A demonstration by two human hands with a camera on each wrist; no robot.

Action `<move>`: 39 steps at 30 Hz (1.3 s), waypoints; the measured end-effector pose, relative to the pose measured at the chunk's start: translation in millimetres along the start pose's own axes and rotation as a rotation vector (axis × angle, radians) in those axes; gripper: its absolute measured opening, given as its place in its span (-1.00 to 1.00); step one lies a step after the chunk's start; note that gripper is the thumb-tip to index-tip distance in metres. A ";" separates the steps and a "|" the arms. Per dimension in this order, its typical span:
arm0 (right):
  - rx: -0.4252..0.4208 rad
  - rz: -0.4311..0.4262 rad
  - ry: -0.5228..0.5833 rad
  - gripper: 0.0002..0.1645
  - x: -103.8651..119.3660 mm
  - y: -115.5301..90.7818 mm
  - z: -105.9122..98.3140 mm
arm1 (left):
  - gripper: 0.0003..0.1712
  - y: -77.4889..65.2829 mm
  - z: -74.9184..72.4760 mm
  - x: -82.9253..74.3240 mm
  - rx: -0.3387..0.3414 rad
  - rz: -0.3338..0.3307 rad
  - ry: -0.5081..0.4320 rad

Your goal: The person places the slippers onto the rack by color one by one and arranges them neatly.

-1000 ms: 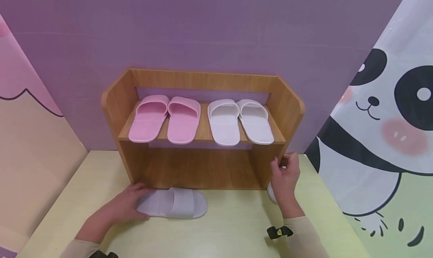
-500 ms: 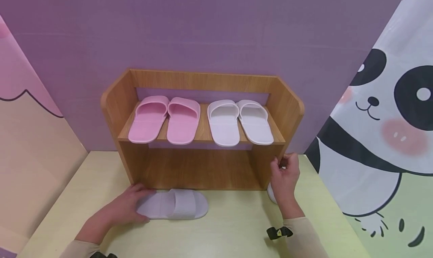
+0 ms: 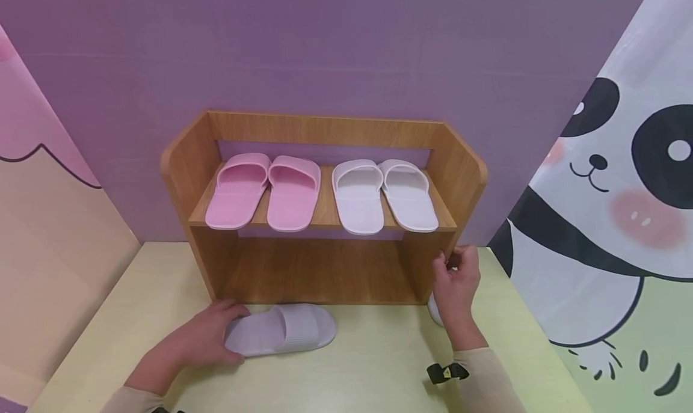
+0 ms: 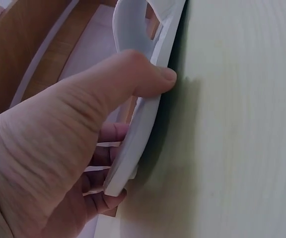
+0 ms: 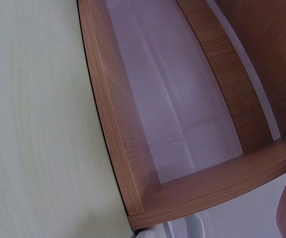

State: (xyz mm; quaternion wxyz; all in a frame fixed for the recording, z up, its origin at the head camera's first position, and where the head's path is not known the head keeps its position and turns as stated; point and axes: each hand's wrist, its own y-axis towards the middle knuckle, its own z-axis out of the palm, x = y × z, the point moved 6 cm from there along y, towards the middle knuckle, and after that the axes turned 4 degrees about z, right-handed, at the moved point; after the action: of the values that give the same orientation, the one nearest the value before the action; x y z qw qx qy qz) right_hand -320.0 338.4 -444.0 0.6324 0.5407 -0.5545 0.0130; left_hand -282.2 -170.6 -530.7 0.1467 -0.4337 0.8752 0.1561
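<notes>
My left hand (image 3: 208, 335) grips the heel end of a pale lilac slipper (image 3: 303, 329) in front of the shoe rack (image 3: 325, 130). In the left wrist view my thumb lies along the edge of the slipper (image 4: 140, 134) and fingers reach round the heel; a shadow falls on the table beside it. My right hand (image 3: 457, 287), fingers curled, is at the front edge of the rack's right side panel. Whether it grips the panel is hidden. Behind that hand a whitish slipper (image 3: 434, 311) shows only in part, outside the rack.
On the rack's upper shelf sit a pair of pink slippers (image 3: 294, 202) and a pair of white slippers (image 3: 361, 205). The lower compartment (image 3: 319, 275) opens towards me. A purple wall (image 3: 325, 46) stands behind, and a panda picture (image 3: 590, 220) covers the right wall.
The slipper in my left hand has shifted slightly right and towards me, and turned a little, its heel end nearer me. My right hand and the rack stay put.
</notes>
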 end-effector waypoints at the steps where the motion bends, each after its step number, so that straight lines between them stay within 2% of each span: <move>1: -0.001 0.000 0.001 -0.87 0.1 0.0 -0.2 | -0.09 0.3 0.1 -1.0 0.004 -0.001 -0.002; 3: -0.001 -0.001 0.005 -0.88 0.2 -0.2 -0.3 | -0.11 0.8 -0.1 -2.6 0.008 0.000 -0.008; 10: 0.003 0.004 0.010 -0.87 0.4 -0.7 -0.4 | -0.17 0.4 -3.5 -9.8 -0.028 0.064 -0.023; 15: -0.005 -0.010 0.011 -0.87 2.3 -0.8 -1.2 | -0.17 0.9 -3.9 -11.1 -0.018 0.040 -0.038; 21: -0.009 -0.009 0.016 -0.87 4.2 -0.8 -1.9 | -0.14 0.5 -6.6 -15.0 -0.071 0.042 -0.034; 28: -0.013 -0.010 0.012 -0.87 4.5 0.0 -1.9 | -0.12 2.6 -9.4 -14.8 -0.111 -0.042 -0.049; 39: -0.004 -0.009 0.018 -0.88 4.4 0.3 -1.2 | -0.12 6.9 -14.2 -13.5 -0.255 -0.118 -0.012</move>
State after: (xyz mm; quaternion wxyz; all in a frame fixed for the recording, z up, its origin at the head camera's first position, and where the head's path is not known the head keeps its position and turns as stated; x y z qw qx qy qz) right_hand -317.7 336.9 -440.5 0.6388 0.5417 -0.5462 0.0138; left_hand -281.7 -162.6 -511.5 0.1044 -0.4989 0.8203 0.2596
